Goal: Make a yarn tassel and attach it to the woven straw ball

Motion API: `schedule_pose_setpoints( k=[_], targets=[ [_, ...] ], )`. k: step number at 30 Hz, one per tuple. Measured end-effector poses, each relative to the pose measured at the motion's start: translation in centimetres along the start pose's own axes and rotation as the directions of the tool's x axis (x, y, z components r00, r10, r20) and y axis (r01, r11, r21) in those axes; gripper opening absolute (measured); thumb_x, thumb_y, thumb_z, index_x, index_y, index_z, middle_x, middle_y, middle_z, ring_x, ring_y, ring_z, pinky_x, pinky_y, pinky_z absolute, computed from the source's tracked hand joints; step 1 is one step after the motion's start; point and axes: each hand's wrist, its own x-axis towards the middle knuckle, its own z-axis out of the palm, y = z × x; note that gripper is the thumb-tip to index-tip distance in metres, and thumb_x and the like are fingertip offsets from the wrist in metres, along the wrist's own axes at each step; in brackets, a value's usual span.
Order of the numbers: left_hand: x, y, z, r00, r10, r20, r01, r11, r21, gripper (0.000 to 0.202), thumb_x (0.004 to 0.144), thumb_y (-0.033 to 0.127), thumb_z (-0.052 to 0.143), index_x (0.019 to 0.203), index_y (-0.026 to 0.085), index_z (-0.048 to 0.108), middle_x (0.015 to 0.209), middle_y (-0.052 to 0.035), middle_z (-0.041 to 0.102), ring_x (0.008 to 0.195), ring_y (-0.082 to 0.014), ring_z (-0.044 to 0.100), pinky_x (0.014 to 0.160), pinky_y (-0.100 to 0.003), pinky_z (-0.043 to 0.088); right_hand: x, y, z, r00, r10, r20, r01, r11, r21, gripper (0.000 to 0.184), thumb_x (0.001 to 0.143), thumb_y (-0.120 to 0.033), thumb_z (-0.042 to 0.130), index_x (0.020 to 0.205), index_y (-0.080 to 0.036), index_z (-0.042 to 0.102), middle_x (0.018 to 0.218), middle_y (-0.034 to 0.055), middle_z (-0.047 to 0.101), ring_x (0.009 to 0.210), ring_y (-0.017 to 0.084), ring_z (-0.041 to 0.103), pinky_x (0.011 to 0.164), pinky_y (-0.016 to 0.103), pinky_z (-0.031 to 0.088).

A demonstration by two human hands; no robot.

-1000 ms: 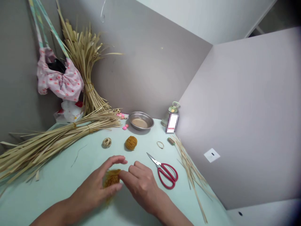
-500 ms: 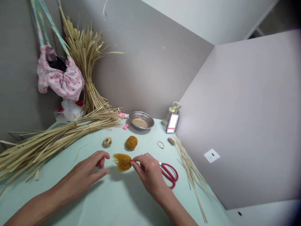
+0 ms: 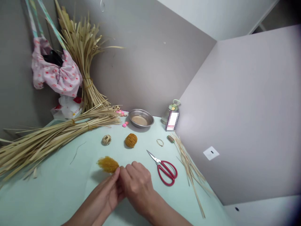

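A mustard-yellow yarn tassel [image 3: 107, 164] points left above the table, its loose strands fanned out. My left hand [image 3: 110, 187] is closed at the tassel's narrow end, thumb up against it. Pressed beside it, my right hand [image 3: 136, 179] is curled with its fingertips at the same gathered end; the exact grip is hidden behind the knuckles. Beyond the hands lies a ball of mustard yarn [image 3: 131, 140]. Scissors [image 3: 166, 171] with red handles rest to the right of my right hand, blades partly apart or closed, I cannot tell.
A small woven ball [image 3: 106, 140], a thin ring [image 3: 160, 142] and a metal bowl [image 3: 141, 126] stand farther back. Long bundles of dry straw strips [image 3: 58, 135] cover the left side. Loose strips [image 3: 189, 169] lie at the right, near a jar [image 3: 173, 106] and a blurred phone [image 3: 172, 121].
My left hand has moved right and closed at the tassel's gathered end, meeting my right hand. The tassel and right hand have shifted left, uncovering the scissors.
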Motion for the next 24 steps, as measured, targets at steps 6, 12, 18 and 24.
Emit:
schedule_pose_setpoints(
  k=[6, 12, 18, 24],
  targets=[
    [0.5, 1.4, -1.1, 0.986, -0.127, -0.11, 0.077, 0.923, -0.377, 0.019, 0.094, 0.022, 0.054, 0.083, 0.022, 0.07, 0.091, -0.0032, 0.073, 0.103, -0.0213, 0.067, 0.094, -0.036, 0.056, 0.3, -0.8, -0.7, 0.991, -0.131, 0.038, 0.133, 0.99, -0.05, 0.016, 0.093, -0.006, 0.049, 0.084, -0.013, 0.06, 0.067, 0.0026, 0.054, 0.061, 0.017, 0.042, 0.056, 0.033, 0.028],
    [1.2, 2.9, -3.0, 0.976, -0.124, -0.178, 0.064, 0.948, -0.31, 0.018, 0.094, 0.02, 0.056, 0.09, 0.017, 0.073, 0.093, -0.0055, 0.073, 0.098, -0.0161, 0.067, 0.091, -0.025, 0.055, -0.3, -1.3, 0.1, 0.992, -0.119, 0.035, 0.117, 0.991, 0.06, 0.021, 0.091, -0.003, 0.048, 0.08, -0.013, 0.063, 0.063, 0.0023, 0.056, 0.057, 0.017, 0.043, 0.054, 0.032, 0.03],
    [1.1, 4.7, -3.2, 0.985, -0.026, -0.17, -0.002, 0.987, -0.16, 0.015, 0.095, 0.022, 0.056, 0.088, 0.019, 0.069, 0.086, -0.0012, 0.065, 0.078, -0.0117, 0.061, 0.067, -0.019, 0.054, 0.3, 1.3, -0.6, 0.835, 0.233, 0.499, -0.526, 0.605, 0.598, 0.018, 0.096, -0.023, 0.052, 0.09, -0.016, 0.068, 0.075, 0.0019, 0.068, 0.066, 0.013, 0.058, 0.062, 0.023, 0.043],
    [0.7, 3.8, -3.3, 0.975, 0.154, -0.161, -0.086, 0.927, 0.365, 0.037, 0.096, 0.046, 0.045, 0.069, 0.023, 0.056, 0.057, 0.0064, 0.042, 0.054, -0.0125, 0.039, 0.056, -0.021, 0.041, 0.9, 4.0, -2.0, 0.71, 0.404, 0.577, -0.704, 0.438, 0.559, 0.055, 0.077, -0.039, 0.077, 0.127, -0.024, 0.059, 0.119, 0.0076, 0.062, 0.092, 0.019, 0.058, 0.085, 0.033, 0.047]
  ],
)
